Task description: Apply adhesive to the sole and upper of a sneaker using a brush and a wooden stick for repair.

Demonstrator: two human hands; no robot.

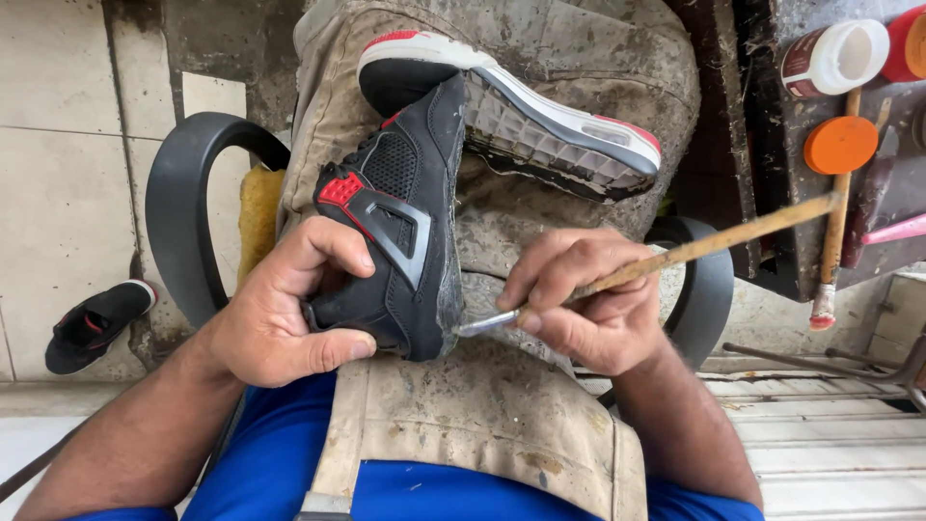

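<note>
The left hand [289, 318] grips the black and red shoe [400, 227] on the lap apron [502, 415]. Its long side runs up, away from the body. The right hand [579, 304], just beside it, grips a brush [675, 256], tip touching the shoe's open edge. The loose sole [540, 121] hangs above; jars [834, 58] sit far right

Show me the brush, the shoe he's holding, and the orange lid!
Brush [675, 256], head view: on the middle of its wooden handle.
Black and red shoe [410, 251], head view: on its black side panel.
Orange lid [840, 145], head view: on the lid's flat top.
</note>
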